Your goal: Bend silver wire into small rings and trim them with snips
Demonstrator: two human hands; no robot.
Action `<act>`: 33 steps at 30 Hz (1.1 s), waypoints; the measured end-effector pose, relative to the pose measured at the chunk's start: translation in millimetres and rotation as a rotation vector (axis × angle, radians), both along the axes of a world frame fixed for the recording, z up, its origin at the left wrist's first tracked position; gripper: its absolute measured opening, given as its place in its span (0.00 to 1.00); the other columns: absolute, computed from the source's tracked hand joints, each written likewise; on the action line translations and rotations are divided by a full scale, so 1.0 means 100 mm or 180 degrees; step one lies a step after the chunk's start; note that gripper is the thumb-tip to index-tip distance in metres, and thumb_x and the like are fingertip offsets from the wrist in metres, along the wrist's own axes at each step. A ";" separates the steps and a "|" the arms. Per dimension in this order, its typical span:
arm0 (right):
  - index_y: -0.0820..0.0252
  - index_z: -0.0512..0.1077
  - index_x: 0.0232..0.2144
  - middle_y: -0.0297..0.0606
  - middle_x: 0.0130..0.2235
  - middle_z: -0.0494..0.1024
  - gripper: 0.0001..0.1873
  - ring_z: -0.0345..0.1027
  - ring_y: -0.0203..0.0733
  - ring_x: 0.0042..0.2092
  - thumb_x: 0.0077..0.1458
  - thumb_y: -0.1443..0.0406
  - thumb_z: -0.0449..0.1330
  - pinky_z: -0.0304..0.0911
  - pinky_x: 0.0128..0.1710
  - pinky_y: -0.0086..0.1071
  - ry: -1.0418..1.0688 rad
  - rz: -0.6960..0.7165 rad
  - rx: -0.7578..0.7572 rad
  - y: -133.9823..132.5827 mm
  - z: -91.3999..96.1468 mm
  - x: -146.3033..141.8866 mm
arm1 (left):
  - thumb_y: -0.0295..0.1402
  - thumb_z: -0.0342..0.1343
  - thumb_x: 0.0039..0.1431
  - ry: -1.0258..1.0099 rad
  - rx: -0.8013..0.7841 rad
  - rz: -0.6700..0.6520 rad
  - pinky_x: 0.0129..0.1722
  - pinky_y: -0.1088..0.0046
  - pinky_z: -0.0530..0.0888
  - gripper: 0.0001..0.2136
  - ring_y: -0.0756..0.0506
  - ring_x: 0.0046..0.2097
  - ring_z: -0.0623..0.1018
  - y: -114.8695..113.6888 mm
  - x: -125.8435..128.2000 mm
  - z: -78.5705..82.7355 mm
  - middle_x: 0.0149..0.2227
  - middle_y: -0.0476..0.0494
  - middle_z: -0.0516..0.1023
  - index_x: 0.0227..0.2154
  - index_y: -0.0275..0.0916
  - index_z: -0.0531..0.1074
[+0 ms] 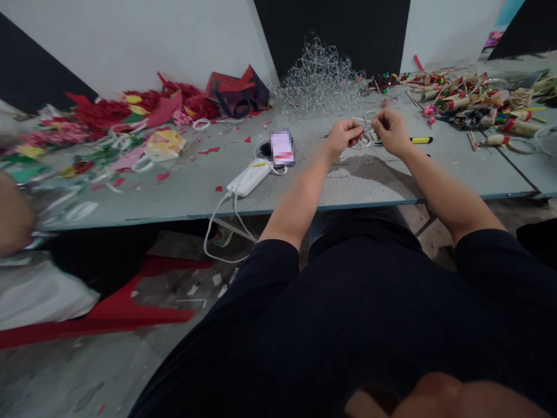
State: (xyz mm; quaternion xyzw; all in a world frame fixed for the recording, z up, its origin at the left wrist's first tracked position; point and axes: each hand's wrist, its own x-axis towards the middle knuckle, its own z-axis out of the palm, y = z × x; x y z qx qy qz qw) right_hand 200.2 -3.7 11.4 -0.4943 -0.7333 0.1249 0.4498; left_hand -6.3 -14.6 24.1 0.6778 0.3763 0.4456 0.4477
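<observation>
Over the table, my left hand (346,137) is closed in a pinch, with a thin, shiny piece of wire (366,139) at its fingertips. My right hand (390,131) faces it a short gap away, thumb and fingers pressed together; what lies between them is too small to make out. Pale thin sticks or strands lie on the table behind and between both hands. Just right of my right wrist is a yellow-and-black tool (421,140), partly hidden by the forearm. A tangled heap of silvery wire (319,78) rises behind my hands.
Left of my hands lie a phone (282,148) and a white power strip (249,177), its cable hanging over the table edge (369,204). Red artificial flowers and scraps (104,113) cover the left side. Bamboo pieces (456,103) crowd the right. Another person's arm (13,215) shows at far left.
</observation>
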 end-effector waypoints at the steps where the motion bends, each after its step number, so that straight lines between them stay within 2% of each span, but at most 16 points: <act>1: 0.44 0.82 0.43 0.44 0.31 0.76 0.52 0.78 0.66 0.41 0.65 0.08 0.58 0.80 0.50 0.65 0.0036 0.0032 -0.0054 0.00 0.00 -0.01 | 0.37 0.74 0.84 -0.0010 -0.0023 -0.0082 0.32 0.69 0.62 0.22 0.49 0.28 0.68 0.00 0.00 0.00 0.31 0.49 0.77 0.32 0.43 0.73; 4: 0.44 0.79 0.40 0.43 0.30 0.75 0.53 0.77 0.65 0.39 0.61 0.07 0.58 0.79 0.47 0.64 0.0112 0.0075 -0.0148 0.02 -0.02 -0.02 | 0.37 0.70 0.88 -0.0092 -0.0124 -0.0294 0.30 0.71 0.58 0.23 0.51 0.26 0.65 0.02 -0.01 -0.02 0.31 0.50 0.75 0.32 0.41 0.72; 7: 0.44 0.76 0.39 0.41 0.29 0.74 0.51 0.77 0.63 0.38 0.62 0.07 0.60 0.78 0.45 0.61 0.0188 0.0063 -0.0153 0.07 -0.06 0.00 | 0.39 0.72 0.89 -0.0214 -0.0216 -0.0414 0.29 0.72 0.55 0.26 0.53 0.25 0.63 0.06 -0.01 -0.03 0.30 0.52 0.71 0.31 0.41 0.70; 10: 0.44 0.70 0.35 0.39 0.28 0.71 0.49 0.74 0.59 0.36 0.64 0.10 0.66 0.78 0.42 0.55 0.0346 0.0205 -0.0119 0.15 -0.11 0.04 | 0.40 0.73 0.89 -0.0422 -0.0376 -0.0486 0.28 0.73 0.55 0.27 0.53 0.24 0.63 0.08 -0.03 -0.06 0.29 0.53 0.70 0.30 0.41 0.70; 15: 0.47 0.65 0.33 0.35 0.26 0.66 0.47 0.71 0.52 0.31 0.68 0.19 0.77 0.74 0.32 0.45 0.0599 0.0524 -0.0174 0.20 -0.11 0.07 | 0.35 0.61 0.96 -0.0763 -0.0873 -0.0641 0.26 0.73 0.56 0.27 0.54 0.24 0.60 0.02 -0.04 -0.07 0.29 0.50 0.76 0.30 0.41 0.73; 21: 0.47 0.65 0.33 0.33 0.24 0.63 0.48 0.68 0.50 0.29 0.65 0.19 0.80 0.71 0.28 0.43 0.0743 0.0694 -0.0262 0.07 -0.04 -0.02 | 0.36 0.69 0.91 -0.1063 -0.1213 -0.0577 0.26 0.78 0.56 0.26 0.56 0.21 0.62 -0.07 -0.01 0.00 0.28 0.53 0.71 0.31 0.41 0.69; 27: 0.47 0.66 0.34 0.34 0.25 0.65 0.45 0.70 0.50 0.31 0.67 0.24 0.82 0.74 0.30 0.43 0.0897 0.0707 -0.0495 0.03 -0.07 -0.08 | 0.35 0.69 0.92 -0.1216 -0.1268 -0.0545 0.23 0.83 0.54 0.28 0.59 0.19 0.59 -0.12 0.00 0.05 0.28 0.54 0.68 0.30 0.40 0.67; 33: 0.48 0.67 0.36 0.34 0.26 0.65 0.46 0.71 0.51 0.32 0.65 0.23 0.83 0.72 0.29 0.40 0.0989 0.0771 -0.0427 0.02 -0.05 -0.06 | 0.45 0.71 0.91 -0.0977 -0.1366 -0.0614 0.21 0.80 0.52 0.31 0.58 0.17 0.56 -0.21 0.02 0.13 0.24 0.57 0.61 0.28 0.41 0.67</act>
